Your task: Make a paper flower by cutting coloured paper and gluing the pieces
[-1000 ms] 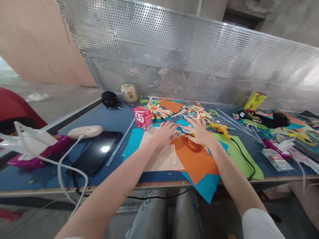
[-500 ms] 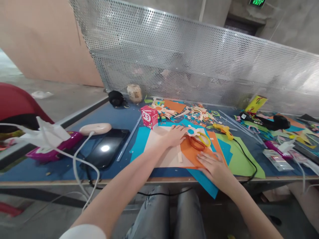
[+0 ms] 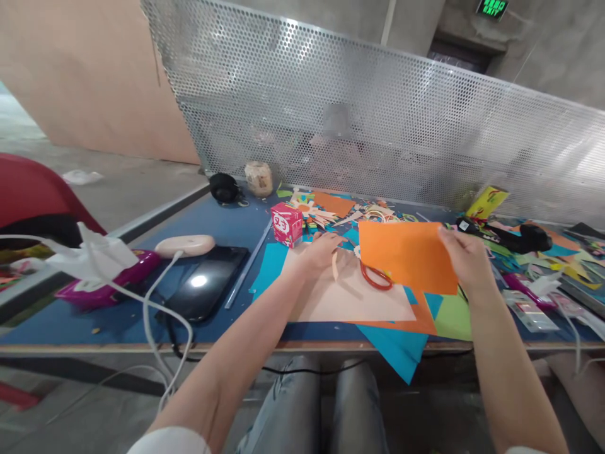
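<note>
My right hand (image 3: 466,255) pinches the upper right corner of an orange sheet (image 3: 406,255), which is raised and tilted above the papers. My left hand (image 3: 321,252) is closed around a narrow pale strip (image 3: 335,266) that hangs below its fingers, over a large pale pink sheet (image 3: 350,302). Red-orange scissor handles (image 3: 377,277) lie beside the orange sheet's lower left part. Part of a white cut-out shape (image 3: 357,251) shows between my left hand and the orange sheet. Blue (image 3: 397,347) and green sheets (image 3: 454,318) lie beneath.
A pink box (image 3: 287,225) stands behind my left hand, with paper scraps (image 3: 326,214) behind it. A black phone (image 3: 208,284) and cables lie at left. A perforated metal screen (image 3: 283,94) borders the table's back.
My right hand has lifted the orange sheet off the papers and moved up and right. The pale strip has left the pink sheet and is now in my left hand.
</note>
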The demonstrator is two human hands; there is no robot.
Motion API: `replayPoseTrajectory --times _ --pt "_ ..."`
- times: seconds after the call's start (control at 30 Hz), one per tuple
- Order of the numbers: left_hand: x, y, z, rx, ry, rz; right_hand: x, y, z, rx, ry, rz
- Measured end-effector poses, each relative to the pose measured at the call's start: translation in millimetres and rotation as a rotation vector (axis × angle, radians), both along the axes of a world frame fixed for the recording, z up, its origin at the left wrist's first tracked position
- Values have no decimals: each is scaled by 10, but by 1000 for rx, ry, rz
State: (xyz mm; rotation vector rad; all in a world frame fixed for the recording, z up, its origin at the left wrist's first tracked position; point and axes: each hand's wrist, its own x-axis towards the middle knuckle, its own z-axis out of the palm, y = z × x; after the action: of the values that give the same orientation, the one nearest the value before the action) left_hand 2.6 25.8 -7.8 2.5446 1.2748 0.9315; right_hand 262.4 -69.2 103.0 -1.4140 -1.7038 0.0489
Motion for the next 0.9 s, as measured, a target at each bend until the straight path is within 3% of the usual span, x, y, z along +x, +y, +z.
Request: replayPoseTrajectory --times 0.1,0.2,0.27,0.37,0.47,0.6,0.73,0.83,0.9 --pt "-4 54 11 -49 -220 74 -69 98 44 246 -18 -134" --pt "-18 116 43 -127 -490 178 -323 151 -83 476 -157 -183" --pt "-39 133 89 -251 -673 159 -549 196 -246 408 -483 104" --pt "-78 98 200 -567 -1099 -65 -826 312 -522 327 -841 447" --pt "-104 21 316 -746 -1275 -216 -924 441 -723 292 -983 489" --pt "-69 -27 359 -780 -1339 -287 -866 499 -814 253 -964 408" --pt "6 7 287 -714 -1391 -186 -796 470 -795 247 -836 483" --pt "14 34 261 -645 -1462 -123 -738 470 -770 285 -627 543" --pt "2 40 271 -610 -1500 -95 -691 478 -743 308 -459 511"
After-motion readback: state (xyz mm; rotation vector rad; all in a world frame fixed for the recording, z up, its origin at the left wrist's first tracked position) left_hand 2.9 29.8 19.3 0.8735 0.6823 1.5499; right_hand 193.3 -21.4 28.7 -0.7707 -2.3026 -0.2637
